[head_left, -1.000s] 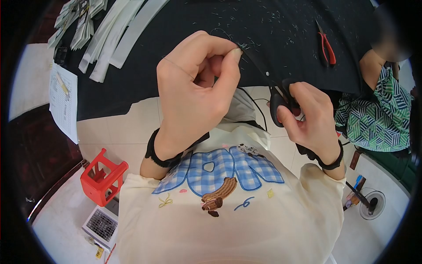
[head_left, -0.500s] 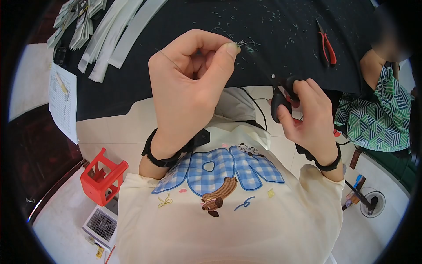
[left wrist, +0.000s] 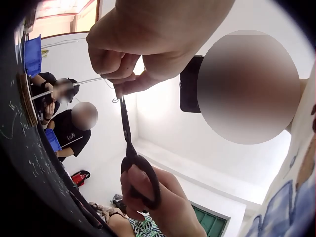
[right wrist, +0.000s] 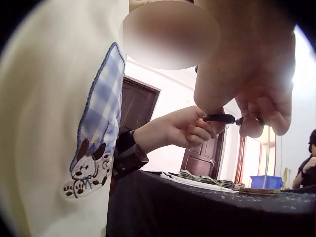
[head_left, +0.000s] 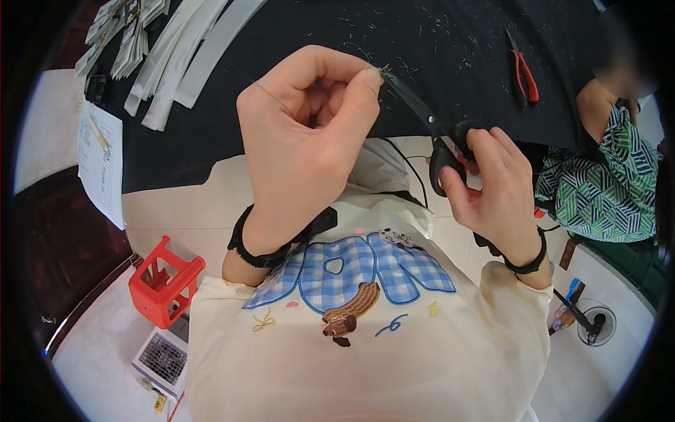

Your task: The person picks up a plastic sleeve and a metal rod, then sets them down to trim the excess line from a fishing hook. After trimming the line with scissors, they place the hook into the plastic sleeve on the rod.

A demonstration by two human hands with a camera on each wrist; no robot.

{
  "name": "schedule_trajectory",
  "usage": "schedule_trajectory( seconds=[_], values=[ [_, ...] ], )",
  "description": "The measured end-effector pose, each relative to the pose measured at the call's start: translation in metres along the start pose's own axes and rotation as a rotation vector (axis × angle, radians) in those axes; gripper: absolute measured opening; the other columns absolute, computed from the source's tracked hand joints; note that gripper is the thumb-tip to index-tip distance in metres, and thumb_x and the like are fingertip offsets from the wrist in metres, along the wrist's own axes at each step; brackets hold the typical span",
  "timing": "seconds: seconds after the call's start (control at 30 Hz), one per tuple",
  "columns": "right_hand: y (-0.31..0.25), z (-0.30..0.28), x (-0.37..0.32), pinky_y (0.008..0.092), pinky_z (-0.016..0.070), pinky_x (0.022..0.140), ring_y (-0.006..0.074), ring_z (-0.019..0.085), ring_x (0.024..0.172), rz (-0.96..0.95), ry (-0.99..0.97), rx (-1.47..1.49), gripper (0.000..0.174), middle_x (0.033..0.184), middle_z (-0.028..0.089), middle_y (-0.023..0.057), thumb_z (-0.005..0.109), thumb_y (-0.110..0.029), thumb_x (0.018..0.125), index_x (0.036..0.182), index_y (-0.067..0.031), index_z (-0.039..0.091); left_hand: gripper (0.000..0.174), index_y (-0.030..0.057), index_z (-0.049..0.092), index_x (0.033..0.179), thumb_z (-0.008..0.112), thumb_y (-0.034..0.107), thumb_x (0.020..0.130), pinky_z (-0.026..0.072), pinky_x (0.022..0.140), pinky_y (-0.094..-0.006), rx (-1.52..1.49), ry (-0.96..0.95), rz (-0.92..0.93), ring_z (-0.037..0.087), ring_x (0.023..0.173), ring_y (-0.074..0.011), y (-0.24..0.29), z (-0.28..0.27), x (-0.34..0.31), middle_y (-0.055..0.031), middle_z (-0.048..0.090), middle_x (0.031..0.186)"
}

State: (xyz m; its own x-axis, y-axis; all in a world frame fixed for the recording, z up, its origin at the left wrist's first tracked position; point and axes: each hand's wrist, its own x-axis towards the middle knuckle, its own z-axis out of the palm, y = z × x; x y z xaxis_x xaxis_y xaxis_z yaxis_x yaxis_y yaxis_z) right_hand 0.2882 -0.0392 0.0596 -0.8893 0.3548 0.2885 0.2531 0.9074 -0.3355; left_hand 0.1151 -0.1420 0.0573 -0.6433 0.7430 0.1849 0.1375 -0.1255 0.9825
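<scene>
My left hand (head_left: 302,141) pinches a small dark piece with thread ends (head_left: 383,70) between thumb and forefinger, above the black cloth; a fine thread runs across the back of this hand. Black scissors (head_left: 430,121) are in my right hand (head_left: 500,186), thumb and fingers through the handle loops. The blade tips reach the pinched thread ends at my left fingertips. In the left wrist view the scissors (left wrist: 127,136) point up at the left hand (left wrist: 148,44), their blades close together. The piece itself is mostly hidden by the fingers.
Red-handled pliers (head_left: 524,77) and thread snippets lie on the black cloth (head_left: 281,21). White strips (head_left: 200,60) and bundled strips stand at the left, beside a written sheet (head_left: 102,165). A red stool (head_left: 165,281) is on the floor. Another person in patterned clothing (head_left: 598,183) sits at the right.
Since half a second ago, the scissors have moved slightly up and left, bringing the blades to the left fingertips. The left hand moved a little left from its place one second ago.
</scene>
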Motion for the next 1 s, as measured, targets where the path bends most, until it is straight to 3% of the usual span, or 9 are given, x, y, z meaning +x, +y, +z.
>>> schedule_trajectory(
  seconds=[0.03,0.17,0.23,0.63,0.97,1.0],
  values=[
    [-0.001,-0.0014,0.0,0.0309,0.0359,0.047,0.0227,0.044,0.057,0.008,-0.024,0.01,0.032,0.067,0.049,0.0092,0.071,-0.011,0.061,0.083,0.0015,0.051,0.009,-0.0038,0.061,0.083,0.061,0.004,0.08,0.0317,0.053,-0.0135,0.043,-0.018,-0.015,0.048,0.062,-0.0019,0.0001,-0.0009,-0.0005,-0.0003,0.057,0.072],
    [-0.0031,-0.003,0.0003,0.0306,0.0362,0.047,0.022,0.044,0.057,0.026,-0.062,0.032,0.03,0.067,0.05,0.0092,0.071,-0.011,0.064,0.082,0.0016,0.051,0.008,-0.0042,0.061,0.084,0.061,0.003,0.08,0.0317,0.053,-0.0136,0.068,-0.016,-0.008,0.048,0.062,-0.0017,-0.0005,0.0002,-0.0006,-0.0002,0.056,0.072],
    [-0.0028,-0.0033,-0.0007,0.0304,0.0362,0.047,0.0217,0.045,0.057,0.028,-0.073,0.041,0.029,0.068,0.05,0.009,0.07,-0.011,0.064,0.082,0.0016,0.051,0.004,-0.0023,0.06,0.076,0.06,0.001,0.078,0.0248,0.042,-0.0129,0.012,0.027,0.054,0.038,0.048,0.0035,-0.0033,0.0026,0.0008,0.0046,0.05,0.056],
    [-0.0045,-0.0026,-0.001,0.0289,0.0357,0.046,0.0198,0.045,0.056,0.019,-0.074,0.044,0.025,0.065,0.05,0.0078,0.069,-0.011,0.067,0.08,0.0012,0.051,0.003,-0.0027,0.06,0.077,0.06,0.001,0.078,0.0273,0.043,-0.0124,0.006,0.038,0.032,0.043,0.05,0.0029,-0.0028,0.0037,0.0003,0.003,0.053,0.057],
    [-0.0021,0.0032,-0.0027,0.0289,0.0339,0.043,0.0183,0.044,0.051,0.063,-0.047,0.14,0.024,0.058,0.045,0.0065,0.069,-0.01,0.066,0.077,0.0002,0.051,0.003,-0.0016,0.06,0.075,0.06,0.0,0.077,0.0252,0.042,-0.0131,0.039,0.036,0.043,0.039,0.049,0.0031,-0.0033,0.0031,0.0008,0.0047,0.049,0.056],
    [-0.0019,0.0027,-0.0026,0.0289,0.0339,0.043,0.0183,0.044,0.051,0.062,-0.047,0.14,0.024,0.058,0.045,0.0065,0.069,-0.01,0.066,0.077,0.0002,0.051,0.004,-0.0024,0.061,0.079,0.06,0.002,0.078,0.0279,0.046,-0.0129,0.071,0.015,0.015,0.043,0.053,0.0015,-0.0007,0.0024,-0.0003,0.0028,0.053,0.063]
  ],
)
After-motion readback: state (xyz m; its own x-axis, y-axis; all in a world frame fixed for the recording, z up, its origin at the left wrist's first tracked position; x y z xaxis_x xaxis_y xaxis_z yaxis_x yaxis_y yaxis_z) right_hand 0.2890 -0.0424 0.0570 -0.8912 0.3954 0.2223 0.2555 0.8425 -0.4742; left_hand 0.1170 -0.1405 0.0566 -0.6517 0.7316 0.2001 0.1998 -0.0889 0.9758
